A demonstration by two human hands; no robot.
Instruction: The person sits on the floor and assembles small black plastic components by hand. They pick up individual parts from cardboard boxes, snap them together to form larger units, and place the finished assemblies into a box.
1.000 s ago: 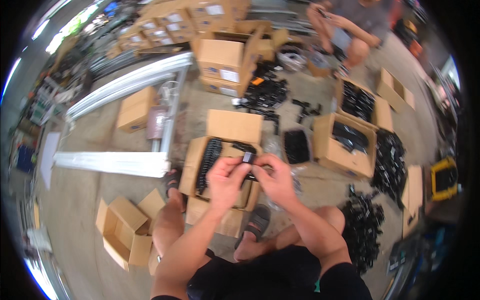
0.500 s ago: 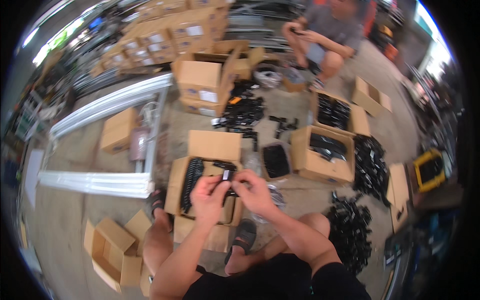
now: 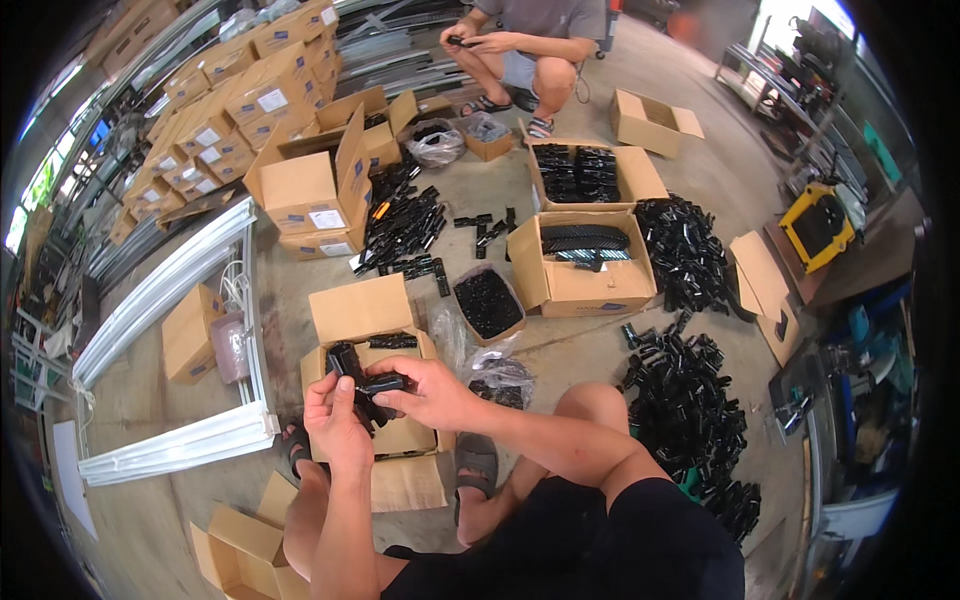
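Both my hands are raised over an open cardboard box (image 3: 365, 304) between my feet. Held in them is a glossy black plastic fitting (image 3: 345, 362) with a thick body and an arm pointing right; whether it is one piece or two pressed together I cannot tell. The fingers of my left hand (image 3: 340, 425) are closed on its body, thumb up. My right hand (image 3: 430, 392) pinches the right-hand arm between thumb and fingers. More black fittings (image 3: 392, 341) lie in the box below, partly hidden by my hands.
Heaps of black fittings (image 3: 690, 400) lie to my right. A filled carton (image 3: 590, 290) and a small bin of tiny black parts (image 3: 490, 305) stand ahead. White metal profiles (image 3: 170, 448) lie left. Across from me a person (image 3: 535, 50) squats, holding a black piece.
The view has swung, sliding the scene left and down. My hands have turned the black fitting, and its side arm now shows. Both hands still hold on.
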